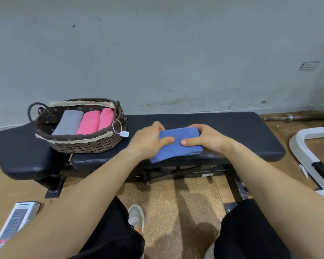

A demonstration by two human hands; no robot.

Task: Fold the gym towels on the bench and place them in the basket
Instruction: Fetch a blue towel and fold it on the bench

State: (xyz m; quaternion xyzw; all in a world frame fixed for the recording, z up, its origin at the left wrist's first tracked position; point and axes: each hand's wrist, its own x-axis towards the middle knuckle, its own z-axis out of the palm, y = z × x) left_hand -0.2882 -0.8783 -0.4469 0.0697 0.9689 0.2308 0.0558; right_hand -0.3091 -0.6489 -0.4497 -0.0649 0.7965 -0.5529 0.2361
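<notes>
Head view, looking down at a black padded desk (pixel 232 128) against a grey wall. Both hands grip a folded blue towel (pixel 176 144) lying at the desk's near edge, about the middle. Left hand (pixel 150 141) and right hand (pixel 206 139) each close around one end, thumbs pressed on top, fingers tucked underneath. A woven basket (pixel 82 144) sits at the desk's left end, holding one grey towel (pixel 68 122) and two pink towels (pixel 95 120) side by side. Folding looks finished; next, the blue towel likely needs lifting and carrying left into the basket's remaining space.
</notes>
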